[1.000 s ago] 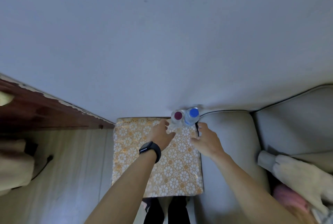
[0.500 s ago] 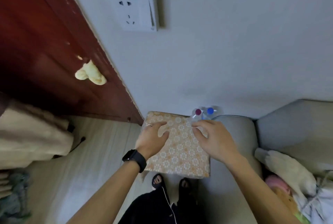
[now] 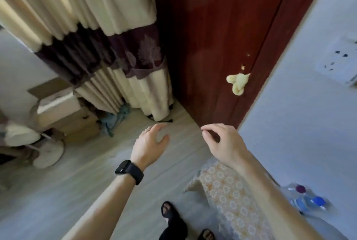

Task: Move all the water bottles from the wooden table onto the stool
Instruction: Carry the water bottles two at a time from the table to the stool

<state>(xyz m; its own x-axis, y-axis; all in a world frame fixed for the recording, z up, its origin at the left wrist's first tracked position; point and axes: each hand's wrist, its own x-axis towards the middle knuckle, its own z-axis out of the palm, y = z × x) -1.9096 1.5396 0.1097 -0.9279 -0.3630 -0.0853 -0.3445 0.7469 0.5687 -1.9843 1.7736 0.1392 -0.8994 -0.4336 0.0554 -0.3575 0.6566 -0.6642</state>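
Note:
The stool, covered in an orange cloth with white flowers, stands at the lower right. At its far corner by the wall stand two clear water bottles, one with a maroon cap and one with a blue cap. My left hand, a black watch on its wrist, hovers over the floor with loosely curled fingers and holds nothing. My right hand hangs in the air past the stool, fingers loosely bent, empty. No wooden table is in view.
A dark red wooden door with a yellow lump stuck to it stands ahead, beside a grey wall. Cream and brown curtains hang at left. Cardboard boxes and a fan sit on the floor. My sandalled feet are below.
The view has swung left, away from the stool toward the door and curtains. Both hands have lifted off the stool top and now hang empty over the floor.

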